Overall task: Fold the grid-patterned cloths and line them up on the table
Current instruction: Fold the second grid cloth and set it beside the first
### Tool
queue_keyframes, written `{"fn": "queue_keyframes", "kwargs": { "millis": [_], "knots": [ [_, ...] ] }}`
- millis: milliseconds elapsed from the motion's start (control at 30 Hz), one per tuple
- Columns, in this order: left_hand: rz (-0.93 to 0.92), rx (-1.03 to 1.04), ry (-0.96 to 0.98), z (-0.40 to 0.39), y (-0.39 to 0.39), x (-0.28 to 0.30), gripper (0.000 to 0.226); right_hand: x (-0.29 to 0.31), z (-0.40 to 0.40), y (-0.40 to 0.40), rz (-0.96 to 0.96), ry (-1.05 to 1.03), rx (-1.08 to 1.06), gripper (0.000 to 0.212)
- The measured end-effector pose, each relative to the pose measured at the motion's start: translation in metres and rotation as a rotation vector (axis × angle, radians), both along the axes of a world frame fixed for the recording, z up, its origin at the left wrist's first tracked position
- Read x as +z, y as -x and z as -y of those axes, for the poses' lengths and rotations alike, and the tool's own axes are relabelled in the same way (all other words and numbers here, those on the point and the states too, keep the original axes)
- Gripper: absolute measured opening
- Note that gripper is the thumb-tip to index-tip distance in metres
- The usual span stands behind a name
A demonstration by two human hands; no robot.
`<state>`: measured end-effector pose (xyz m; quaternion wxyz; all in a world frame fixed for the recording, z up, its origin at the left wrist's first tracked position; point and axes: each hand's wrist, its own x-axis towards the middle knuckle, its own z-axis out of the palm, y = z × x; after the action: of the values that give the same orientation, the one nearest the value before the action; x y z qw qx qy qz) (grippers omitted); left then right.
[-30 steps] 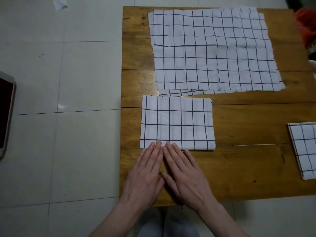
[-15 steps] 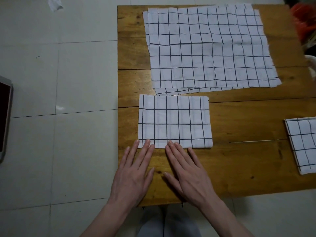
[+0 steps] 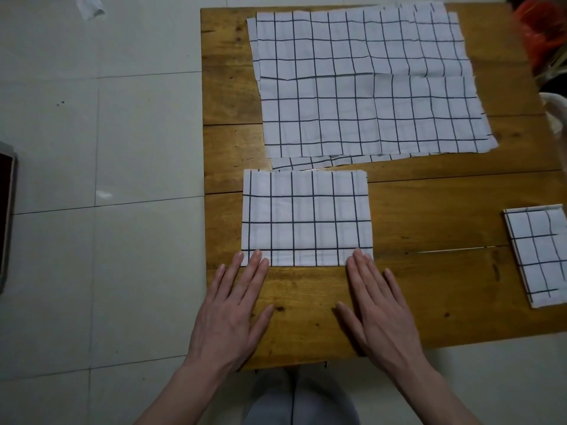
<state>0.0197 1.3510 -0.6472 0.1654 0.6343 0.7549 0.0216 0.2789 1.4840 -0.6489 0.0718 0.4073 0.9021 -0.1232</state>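
A folded white cloth with a black grid [image 3: 306,217] lies on the wooden table [image 3: 429,289] near its left side. My left hand [image 3: 233,305] lies flat, its fingertips pressing the cloth's near left corner. My right hand [image 3: 377,308] lies flat too, fingertips on the near right corner. A stack of unfolded grid cloths [image 3: 365,84] is spread across the far part of the table. A smaller folded grid cloth [image 3: 540,256] sits at the right edge, partly cut off by the frame.
White floor tiles [image 3: 101,210] lie left of the table. A dark flat device [image 3: 6,216] sits at the far left edge. Something red-orange [image 3: 543,32] is at the top right corner. My grey-trousered legs [image 3: 300,400] show below the table's near edge.
Both hands have slid apart along the near edge of the folded cloth, from side by side at its left part to one at each near corner.
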Motion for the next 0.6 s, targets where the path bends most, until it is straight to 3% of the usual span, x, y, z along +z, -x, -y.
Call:
{"fn": "queue_keyframes", "kwargs": {
  "millis": [367, 600],
  "knots": [
    [-0.005, -0.015, 0.024, -0.001, 0.001, 0.003, 0.073, -0.001, 0.001, -0.001, -0.024, -0.016, -0.058, 0.076],
    [-0.029, -0.015, 0.046, 0.003, -0.02, 0.005, 0.081, 0.009, -0.013, -0.02, 0.019, -0.03, 0.011, 0.071]
  ]
}}
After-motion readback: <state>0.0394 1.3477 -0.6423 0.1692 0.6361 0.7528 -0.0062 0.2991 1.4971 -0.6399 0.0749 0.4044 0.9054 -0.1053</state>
